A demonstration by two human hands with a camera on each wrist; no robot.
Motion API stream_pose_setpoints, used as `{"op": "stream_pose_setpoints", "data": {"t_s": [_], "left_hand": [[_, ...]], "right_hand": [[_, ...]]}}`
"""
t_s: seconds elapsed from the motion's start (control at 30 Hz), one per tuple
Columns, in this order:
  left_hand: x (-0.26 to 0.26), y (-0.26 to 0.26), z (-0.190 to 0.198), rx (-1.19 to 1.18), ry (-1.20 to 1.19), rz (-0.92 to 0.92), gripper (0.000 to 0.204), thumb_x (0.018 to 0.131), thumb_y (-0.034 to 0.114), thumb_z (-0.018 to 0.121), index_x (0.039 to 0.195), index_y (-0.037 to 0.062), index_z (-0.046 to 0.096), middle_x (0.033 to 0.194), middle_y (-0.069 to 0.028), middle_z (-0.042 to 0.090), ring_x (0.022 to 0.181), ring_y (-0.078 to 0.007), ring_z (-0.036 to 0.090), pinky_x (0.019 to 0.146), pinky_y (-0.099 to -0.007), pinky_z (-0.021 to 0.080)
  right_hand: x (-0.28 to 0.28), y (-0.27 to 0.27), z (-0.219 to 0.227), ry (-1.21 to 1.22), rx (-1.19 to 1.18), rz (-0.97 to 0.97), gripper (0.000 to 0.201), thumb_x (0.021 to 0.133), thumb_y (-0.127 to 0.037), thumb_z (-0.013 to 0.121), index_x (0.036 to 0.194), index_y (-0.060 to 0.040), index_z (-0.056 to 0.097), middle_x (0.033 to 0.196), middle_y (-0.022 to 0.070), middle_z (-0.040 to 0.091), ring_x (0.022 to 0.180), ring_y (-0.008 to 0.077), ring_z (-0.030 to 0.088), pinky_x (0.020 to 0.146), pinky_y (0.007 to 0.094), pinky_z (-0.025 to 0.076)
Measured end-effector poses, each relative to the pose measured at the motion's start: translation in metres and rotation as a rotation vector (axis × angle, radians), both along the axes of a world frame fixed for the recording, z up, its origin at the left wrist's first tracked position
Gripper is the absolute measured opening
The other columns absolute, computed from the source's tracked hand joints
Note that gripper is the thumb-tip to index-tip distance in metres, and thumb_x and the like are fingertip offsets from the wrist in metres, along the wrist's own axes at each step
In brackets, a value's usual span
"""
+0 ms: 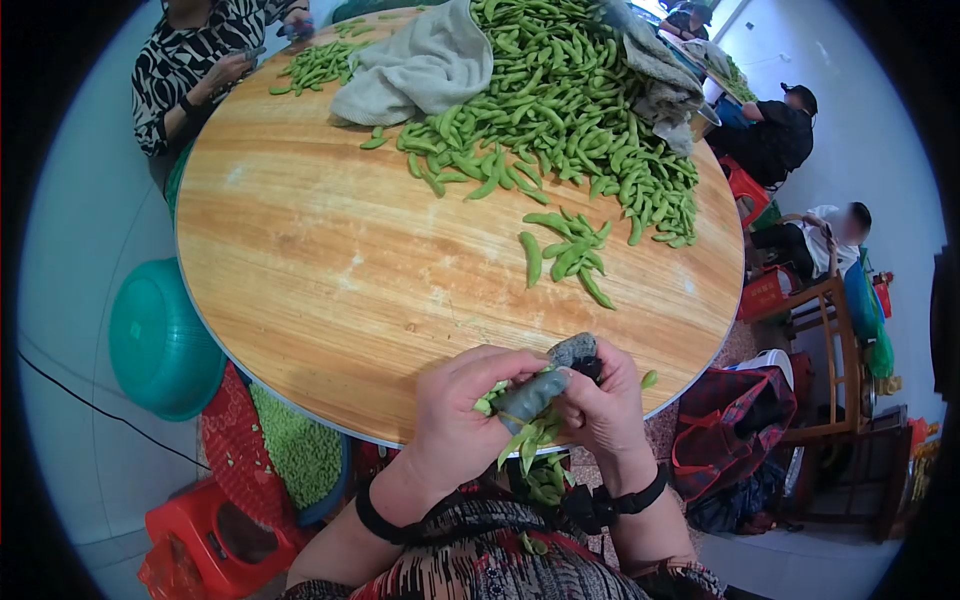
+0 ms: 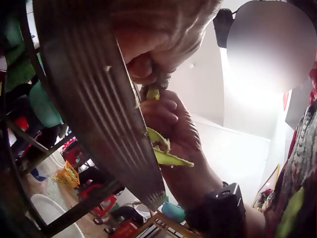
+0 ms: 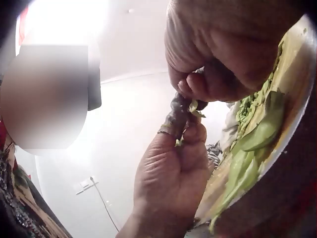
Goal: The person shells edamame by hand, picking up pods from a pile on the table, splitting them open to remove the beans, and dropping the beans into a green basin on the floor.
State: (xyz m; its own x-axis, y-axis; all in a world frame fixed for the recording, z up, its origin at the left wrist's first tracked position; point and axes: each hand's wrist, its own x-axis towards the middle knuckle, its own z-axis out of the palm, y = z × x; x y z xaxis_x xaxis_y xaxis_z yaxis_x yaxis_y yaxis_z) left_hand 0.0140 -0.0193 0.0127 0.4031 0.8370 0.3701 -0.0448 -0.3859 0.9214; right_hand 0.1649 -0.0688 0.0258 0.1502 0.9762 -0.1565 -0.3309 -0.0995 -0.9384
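At the near edge of the round table, my left hand and right hand meet, fingertips together. A grey rubber cover sheathes the left thumb; a grey fabric cover is on a right finger. Both hands pinch a green soybean pod, mostly hidden by fingers. In the left wrist view, a bit of the pod shows between the fingertips. Shelled green beans peek out of the left hand. Split pod shells hang just below the hands, over the table's rim.
A large heap of soybean pods covers the far side of the wooden table, beside a grey cloth. A small group of pods lies nearer. Lower left are shelled beans, a teal basin and a red stool. Other people sit around.
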Motion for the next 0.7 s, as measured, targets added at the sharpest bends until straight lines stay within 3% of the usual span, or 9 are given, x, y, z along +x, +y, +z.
{"op": "stream_pose_setpoints", "data": {"t_s": [0.17,0.23,0.27,0.43,0.47,0.5,0.57,0.63,0.7], "left_hand": [[-0.002,0.000,-0.007,-0.081,-0.101,-0.001,0.025,0.069,-0.003,0.068,0.093,0.0028,0.063,0.084,-0.0064,0.064,0.079,-0.0143,0.061,0.069,-0.0245,0.047],[-0.004,0.002,-0.008,-0.087,-0.106,-0.036,0.026,0.069,-0.003,0.067,0.093,0.0032,0.064,0.086,-0.0069,0.065,0.079,-0.0140,0.061,0.071,-0.0257,0.048],[-0.006,0.003,-0.008,-0.092,-0.110,-0.071,0.026,0.069,-0.003,0.066,0.094,0.0036,0.064,0.088,-0.0073,0.065,0.079,-0.0137,0.061,0.073,-0.0268,0.048],[-0.013,0.000,-0.013,-0.258,-0.143,-0.148,0.020,0.070,-0.005,0.066,0.089,0.0009,0.061,0.085,-0.0028,0.061,0.077,-0.0092,0.057,0.069,-0.0216,0.046],[-0.014,-0.001,-0.015,-0.290,-0.160,-0.129,0.020,0.071,-0.005,0.065,0.089,0.0007,0.060,0.086,-0.0024,0.060,0.076,-0.0086,0.056,0.069,-0.0217,0.046],[-0.017,-0.001,-0.015,-0.289,-0.159,-0.128,0.020,0.071,-0.005,0.065,0.089,0.0007,0.060,0.086,-0.0024,0.060,0.076,-0.0086,0.056,0.069,-0.0217,0.046],[-0.026,0.000,-0.014,-0.524,-0.341,0.055,0.014,0.075,-0.002,0.061,0.088,0.0025,0.059,0.076,-0.0003,0.058,0.067,-0.0070,0.053,0.054,-0.0177,0.042],[-0.066,0.006,-0.007,-0.585,-0.598,0.104,0.009,0.080,0.002,0.055,0.089,0.0040,0.056,0.071,0.0009,0.053,0.060,-0.0039,0.047,0.045,-0.0156,0.034],[-0.116,0.000,-0.011,-0.441,-0.556,0.278,0.008,0.081,0.004,0.052,0.089,0.0044,0.053,0.073,0.0004,0.051,0.056,-0.0028,0.042,0.042,-0.0152,0.029]], "right_hand": [[-0.006,-0.002,-0.005,-0.032,0.034,-0.030,0.006,0.080,-0.005,0.060,0.084,-0.0010,0.058,0.059,-0.0025,0.052,0.045,0.0042,0.043,0.041,0.0183,0.033],[-0.011,-0.002,-0.003,-0.504,0.263,-0.113,0.007,0.079,-0.005,0.062,0.079,-0.0004,0.058,0.057,-0.0028,0.051,0.046,0.0059,0.048,0.042,0.0219,0.037],[-0.010,-0.004,0.000,-0.505,0.262,-0.114,0.007,0.079,-0.005,0.062,0.079,-0.0004,0.058,0.057,-0.0028,0.051,0.046,0.0059,0.048,0.042,0.0219,0.037],[0.000,-0.004,0.015,-1.182,0.625,0.166,0.010,0.075,-0.007,0.065,0.079,-0.0002,0.059,0.059,0.0043,0.056,0.049,0.0099,0.053,0.045,0.0245,0.041],[-0.004,-0.005,0.017,-1.180,0.582,0.170,0.011,0.074,-0.009,0.066,0.075,-0.0011,0.058,0.058,0.0088,0.054,0.047,0.0188,0.053,0.045,0.0264,0.041],[-0.006,-0.007,0.021,-1.179,0.584,0.169,0.011,0.074,-0.009,0.066,0.075,-0.0011,0.058,0.058,0.0088,0.054,0.047,0.0188,0.053,0.045,0.0264,0.041],[-0.011,-0.009,0.029,-0.741,0.203,0.300,0.017,0.075,-0.013,0.066,0.069,-0.0013,0.055,0.056,0.0122,0.049,0.047,0.0276,0.051,0.045,0.0301,0.041],[0.003,-0.004,0.031,-0.981,0.179,0.718,0.019,0.076,-0.016,0.065,0.071,-0.0006,0.055,0.058,0.0142,0.052,0.049,0.0284,0.052,0.048,0.0320,0.042],[0.008,-0.002,0.024,-1.083,0.199,0.700,0.017,0.078,-0.018,0.064,0.076,-0.0017,0.057,0.060,0.0157,0.054,0.052,0.0304,0.054,0.051,0.0347,0.043]]}}
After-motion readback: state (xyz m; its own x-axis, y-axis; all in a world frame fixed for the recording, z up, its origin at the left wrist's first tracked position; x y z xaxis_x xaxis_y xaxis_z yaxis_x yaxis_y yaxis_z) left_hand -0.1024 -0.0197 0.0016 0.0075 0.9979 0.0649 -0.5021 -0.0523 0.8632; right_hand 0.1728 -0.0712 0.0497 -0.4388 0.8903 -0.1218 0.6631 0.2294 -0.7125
